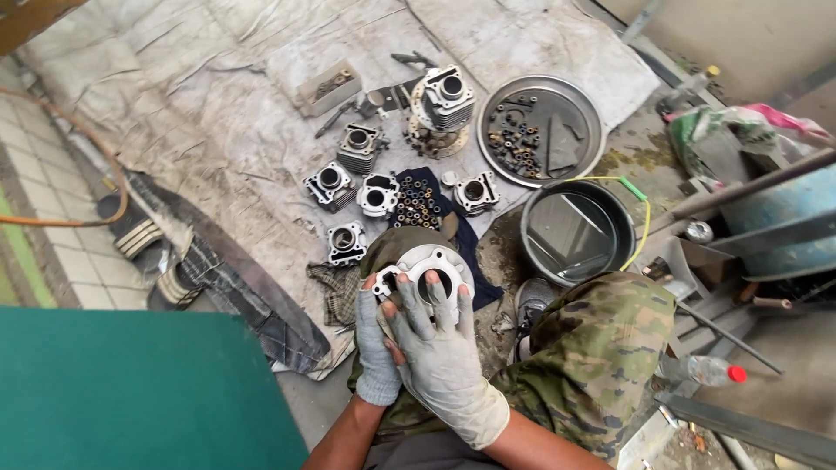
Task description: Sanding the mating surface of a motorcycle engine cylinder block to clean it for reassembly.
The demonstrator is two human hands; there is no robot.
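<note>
Head view. The left hand (376, 348), gloved in grey, is wrapped around the left edge of a grey metal engine cylinder (427, 271), fingers closed on it. The right hand (442, 352), in a pale soiled glove, lies over the cylinder's face with fingers spread and pressed on it, fingertips at the rim of the round bore. The cylinder sits low of centre, above a knee in camouflage trousers (601, 348).

On the dirty ground cloth (218, 113), at 12 o'clock from the cylinder, several more finned cylinders lie grouped: one just beside at 10 o'clock (347, 243), others at (329, 184), (378, 195), (360, 146) and (475, 192). A taller cylinder assembly (442, 106) stands farther off at 12 o'clock. A dark rag (418, 202) carries many small rings. At 1 o'clock a round metal tray (585, 109) holds small parts; at 2 o'clock a dark basin (533, 235) stands near it. A plastic bottle with a red cap (712, 370) lies at 4 o'clock. Green board (131, 392) at 8 o'clock.
</note>
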